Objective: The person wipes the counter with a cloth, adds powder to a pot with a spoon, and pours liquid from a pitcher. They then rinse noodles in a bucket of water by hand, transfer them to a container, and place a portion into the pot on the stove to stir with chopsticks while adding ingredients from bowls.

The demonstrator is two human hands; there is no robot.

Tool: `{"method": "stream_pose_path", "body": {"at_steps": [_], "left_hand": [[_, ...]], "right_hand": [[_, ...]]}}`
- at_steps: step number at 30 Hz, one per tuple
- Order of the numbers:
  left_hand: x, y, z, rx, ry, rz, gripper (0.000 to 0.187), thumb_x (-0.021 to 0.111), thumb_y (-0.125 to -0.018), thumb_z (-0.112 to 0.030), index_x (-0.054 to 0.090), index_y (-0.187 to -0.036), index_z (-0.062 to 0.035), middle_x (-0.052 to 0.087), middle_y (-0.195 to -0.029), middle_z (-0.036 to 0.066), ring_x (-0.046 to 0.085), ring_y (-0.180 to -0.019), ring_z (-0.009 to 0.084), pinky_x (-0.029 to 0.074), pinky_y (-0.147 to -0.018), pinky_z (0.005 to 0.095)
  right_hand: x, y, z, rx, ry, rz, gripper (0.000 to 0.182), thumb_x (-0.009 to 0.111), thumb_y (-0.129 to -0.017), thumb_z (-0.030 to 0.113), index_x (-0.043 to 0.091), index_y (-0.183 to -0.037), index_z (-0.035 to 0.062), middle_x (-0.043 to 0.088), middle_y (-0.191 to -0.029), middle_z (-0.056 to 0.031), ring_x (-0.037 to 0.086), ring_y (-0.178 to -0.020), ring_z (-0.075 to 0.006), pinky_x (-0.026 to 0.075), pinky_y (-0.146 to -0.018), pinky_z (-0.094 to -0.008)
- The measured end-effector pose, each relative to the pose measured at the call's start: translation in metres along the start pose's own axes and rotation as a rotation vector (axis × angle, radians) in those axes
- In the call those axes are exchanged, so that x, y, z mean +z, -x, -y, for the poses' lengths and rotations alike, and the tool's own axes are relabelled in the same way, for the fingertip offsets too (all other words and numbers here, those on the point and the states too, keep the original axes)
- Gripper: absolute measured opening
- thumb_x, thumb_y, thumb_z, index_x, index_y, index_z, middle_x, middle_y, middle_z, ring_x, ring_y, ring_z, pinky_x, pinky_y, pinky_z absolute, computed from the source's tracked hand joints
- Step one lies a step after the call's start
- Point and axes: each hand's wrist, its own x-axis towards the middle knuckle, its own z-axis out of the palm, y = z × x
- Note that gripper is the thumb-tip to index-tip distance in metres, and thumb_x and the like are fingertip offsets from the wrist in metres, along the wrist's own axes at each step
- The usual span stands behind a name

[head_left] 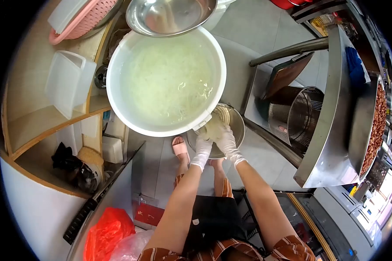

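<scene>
Both hands wear thin whitish gloves and are close together near the tub's lower right rim. My left hand (203,147) and my right hand (226,141) are closed around a pale, translucent clump of shreds (214,128). Beneath them a round metal bowl (240,136) stands low, with a coiled, ridged pale object (223,114) at its upper side. A large white tub (222,71) beside the hands holds cloudy, pale green-yellow liquid with shreds in it. Partly over the tub's top edge is a shiny metal basin (171,15).
Wooden shelves on the left hold a clear plastic container (67,82) and a pink basket (83,21). At right, a steel table (324,152) bears a tray of reddish-brown beans (376,130), with a perforated metal cylinder (307,115) below. A red bag (109,235) lies lower left.
</scene>
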Motion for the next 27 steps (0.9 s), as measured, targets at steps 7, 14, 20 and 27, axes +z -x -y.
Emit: {"method": "stream_pose_path", "body": {"at_steps": [7, 14, 20, 27], "left_hand": [[-0.060, 0.036, -0.082, 0.050, -0.069, -0.010, 0.024, 0.062, -0.076, -0.008, 0.061, -0.100, -0.0010, 0.065, -0.087, 0.018, 0.061, -0.081, 0.0312, 0.047, -0.074, 0.0359], [-0.172, 0.022, -0.176, 0.606, -0.159, -0.556, 0.026, 0.058, -0.085, -0.006, 0.056, -0.111, -0.0018, 0.064, -0.099, 0.016, 0.062, -0.089, 0.0299, 0.049, -0.080, 0.0379], [-0.223, -0.062, -0.155, 0.462, -0.184, -0.563, 0.030, 0.054, -0.089, -0.004, 0.049, -0.118, 0.0007, 0.057, -0.112, 0.016, 0.058, -0.096, 0.0252, 0.048, -0.083, 0.0344], [-0.222, -0.077, -0.140, 0.491, -0.230, -0.633, 0.032, 0.054, -0.088, -0.007, 0.049, -0.119, 0.0001, 0.055, -0.110, 0.018, 0.059, -0.094, 0.0308, 0.049, -0.079, 0.0357]], "right_hand": [[-0.042, 0.001, 0.072, 0.135, -0.352, -0.052, 0.042, 0.061, -0.075, 0.003, 0.057, -0.116, 0.0034, 0.061, -0.105, -0.0161, 0.059, -0.097, -0.0273, 0.046, -0.087, -0.0335], [-0.078, -0.065, 0.131, 0.021, -0.587, 0.091, 0.038, 0.065, -0.079, 0.008, 0.055, -0.115, -0.0010, 0.064, -0.100, -0.0136, 0.060, -0.093, -0.0212, 0.047, -0.082, -0.0295], [-0.034, -0.162, 0.183, -0.445, 0.686, 0.221, 0.094, 0.076, -0.069, 0.031, 0.023, -0.143, 0.0095, 0.030, -0.144, -0.0174, 0.025, -0.136, -0.0313, 0.021, -0.110, -0.0483], [0.032, -0.257, 0.211, -0.512, 0.937, 0.384, 0.103, 0.074, -0.068, 0.039, 0.013, -0.146, 0.0117, 0.024, -0.149, -0.0121, 0.020, -0.138, -0.0331, 0.015, -0.110, -0.0533]]}}
